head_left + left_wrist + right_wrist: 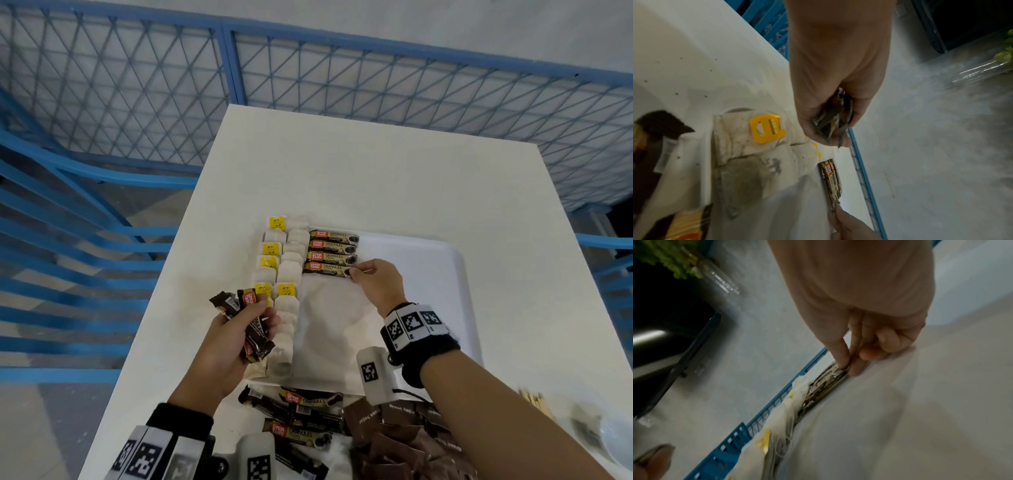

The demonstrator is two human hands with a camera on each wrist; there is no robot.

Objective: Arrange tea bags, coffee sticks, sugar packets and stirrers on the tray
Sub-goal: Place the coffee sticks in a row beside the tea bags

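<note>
A white tray (455, 263) lies on the white table. Tea bags (274, 263) with yellow tags fill two columns along the tray's left side. Beside them, four coffee sticks (332, 251) lie in a stack of rows at the far end. My right hand (356, 270) pinches the right end of the nearest coffee stick (325, 269), thumb and forefinger on it in the right wrist view (846, 368). My left hand (253, 318) hovers over the tea bags and grips a bunch of coffee sticks (239, 301), seen edge-on in the left wrist view (830, 126).
Loose coffee sticks (308, 401) and brown sugar packets (404, 431) are piled at the table's near edge. Wooden stirrers (534, 401) and a clear container (609, 431) sit at the near right. A blue mesh fence (137, 102) surrounds the table.
</note>
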